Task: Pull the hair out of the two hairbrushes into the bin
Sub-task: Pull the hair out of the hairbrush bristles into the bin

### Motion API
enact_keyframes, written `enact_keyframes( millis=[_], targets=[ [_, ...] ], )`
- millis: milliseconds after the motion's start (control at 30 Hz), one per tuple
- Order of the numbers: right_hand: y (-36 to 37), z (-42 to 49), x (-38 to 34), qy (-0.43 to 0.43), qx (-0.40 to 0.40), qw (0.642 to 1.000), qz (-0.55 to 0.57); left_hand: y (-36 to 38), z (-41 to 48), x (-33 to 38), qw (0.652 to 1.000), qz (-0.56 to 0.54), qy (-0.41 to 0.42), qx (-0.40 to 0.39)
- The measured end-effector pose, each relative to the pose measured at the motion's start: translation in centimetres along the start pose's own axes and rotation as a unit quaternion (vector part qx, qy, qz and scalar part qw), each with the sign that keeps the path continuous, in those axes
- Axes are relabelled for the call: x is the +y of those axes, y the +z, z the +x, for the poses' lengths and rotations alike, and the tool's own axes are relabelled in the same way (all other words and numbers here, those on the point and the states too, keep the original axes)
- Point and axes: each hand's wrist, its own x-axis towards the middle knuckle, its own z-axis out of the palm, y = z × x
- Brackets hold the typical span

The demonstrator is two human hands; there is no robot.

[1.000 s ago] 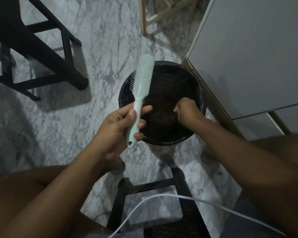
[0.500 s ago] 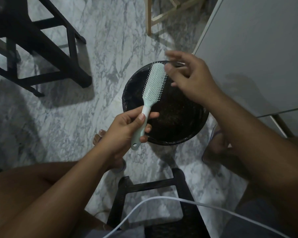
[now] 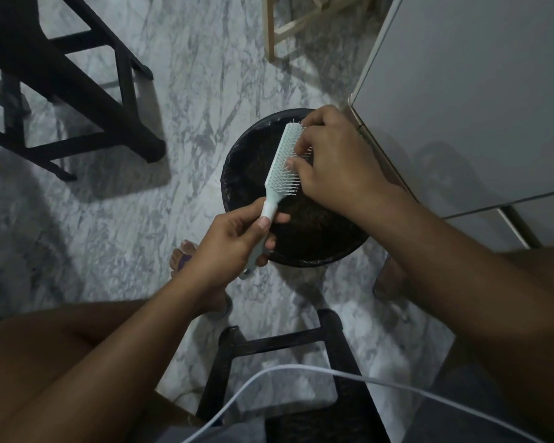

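The hairbrush is in my hands, held up over the bin with its pins facing my right side. My left hand is wrapped tight round the handle, thumb on top. My right hand is at the top part of the brush, and its curled fingers and thumb pinch at the pins. I cannot tell if there is hair between them. I count one brush, one round black bin and my two hands. The bin stands on the floor, which is grey and white marble, and it is just beside a pale cupboard on the right. There are two black stools, one at the top left and one near my knees. One light wooden frame stands at the top. One white cord curves across the bottom. The room is dim.
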Motion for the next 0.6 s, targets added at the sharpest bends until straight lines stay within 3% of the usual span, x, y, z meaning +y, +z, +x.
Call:
enact_keyframes(
  millis=[267,400,533,600],
  targets=[
    [0.3,0.6,0.9,0.043,0.042,0.990,0.129,0.2,0.5,-0.1,0.994,-0.100,-0.012,-0.032],
    [-1.0,1.3,1.0,0.111,0.065,0.958,0.256,0.1,0.5,-0.2,0.993,-0.112,-0.018,-0.035],
    [-2.2,2.3,3.0,0.146,0.099,0.956,0.233,0.0,0.4,-0.2,0.990,-0.133,-0.030,-0.036],
    [-1.3,2.3,4.7,0.175,0.044,0.967,0.181,-0.1,0.5,-0.1,0.988,-0.148,-0.034,-0.036]
  ],
)
